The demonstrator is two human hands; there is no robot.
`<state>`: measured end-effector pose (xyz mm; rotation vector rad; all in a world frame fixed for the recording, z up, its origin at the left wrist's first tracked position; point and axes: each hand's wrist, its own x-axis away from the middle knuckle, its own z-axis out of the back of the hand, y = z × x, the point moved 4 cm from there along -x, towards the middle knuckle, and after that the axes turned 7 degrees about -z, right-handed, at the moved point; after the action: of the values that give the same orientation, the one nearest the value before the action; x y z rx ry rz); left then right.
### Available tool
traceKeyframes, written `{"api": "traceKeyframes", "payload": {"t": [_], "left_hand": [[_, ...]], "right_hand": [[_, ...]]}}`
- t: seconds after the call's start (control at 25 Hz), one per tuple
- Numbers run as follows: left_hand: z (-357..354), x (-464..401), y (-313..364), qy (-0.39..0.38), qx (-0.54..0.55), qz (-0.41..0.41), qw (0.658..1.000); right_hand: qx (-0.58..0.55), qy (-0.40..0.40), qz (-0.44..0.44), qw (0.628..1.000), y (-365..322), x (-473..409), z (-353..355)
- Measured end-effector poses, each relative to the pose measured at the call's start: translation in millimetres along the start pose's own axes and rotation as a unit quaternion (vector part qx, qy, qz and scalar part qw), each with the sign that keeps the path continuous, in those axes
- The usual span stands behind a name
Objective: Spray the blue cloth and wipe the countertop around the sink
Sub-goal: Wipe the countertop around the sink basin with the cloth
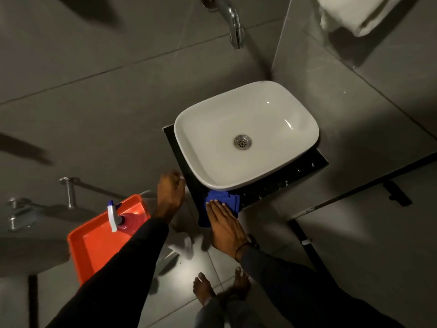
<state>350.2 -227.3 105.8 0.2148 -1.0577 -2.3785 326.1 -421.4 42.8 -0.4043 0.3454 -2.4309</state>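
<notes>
A white basin (246,136) sits on a small black countertop (283,183). The blue cloth (224,201) lies on the countertop's near left corner, partly hanging over the edge. My right hand (224,224) presses flat on the cloth with the fingers together. My left hand (169,192) hovers by the countertop's left edge, fingers loosely curled, holding nothing that I can see. The spray bottle (118,220), white trigger on a red body, stands in an orange tray (94,245) to the left.
A chrome tap (233,18) juts from the grey tiled wall above the basin. Chrome fittings (68,190) stick out of the wall at the left. A white towel (359,13) hangs at top right. My bare feet (220,286) stand on the grey floor tiles below.
</notes>
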Motion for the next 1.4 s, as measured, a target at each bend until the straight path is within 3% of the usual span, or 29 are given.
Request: {"api": "traceKeyframes", "payload": {"t": [0.08,0.16,0.32,0.4,0.64,0.84,1.04,1.24,1.4], "left_hand": [[2.4,-24.2,24.6,0.037,-0.043,-0.115,0.992],[-6.5,-46.0,44.8,0.033,-0.094,-0.181,0.979],[-47.8,-68.6,51.7,-0.098,-0.248,-0.255,0.929],[-57.6,-68.5,43.1,-0.096,-0.298,-0.261,0.913],[-61.0,-72.8,33.4,-0.064,-0.296,-0.26,0.917],[-62.9,-73.8,30.4,-0.042,-0.291,-0.275,0.915],[-63.1,-75.0,30.8,-0.049,-0.3,-0.266,0.915],[-63.5,-75.8,32.2,-0.052,-0.302,-0.271,0.912],[-61.2,-74.0,33.3,-0.06,-0.314,-0.257,0.912]], "right_hand": [[0.053,-0.03,0.01,0.998,0.7,-2.0,-14.7],[0.069,-0.032,0.018,0.997,7.1,0.9,-21.5],[0.048,0.012,0.043,0.998,34.9,5.7,-15.8],[0.085,0.024,0.041,0.995,64.3,10.8,-8.4],[0.096,-0.007,-0.007,0.995,160.1,6.0,30.5],[0.095,0.023,-0.127,0.987,250.1,-6.6,80.3],[0.079,-0.001,-0.236,0.969,327.0,-33.1,118.1],[0.046,0.012,-0.261,0.964,313.4,-25.9,105.6],[0.042,0.012,-0.22,0.974,259.9,1.0,82.2]]}}
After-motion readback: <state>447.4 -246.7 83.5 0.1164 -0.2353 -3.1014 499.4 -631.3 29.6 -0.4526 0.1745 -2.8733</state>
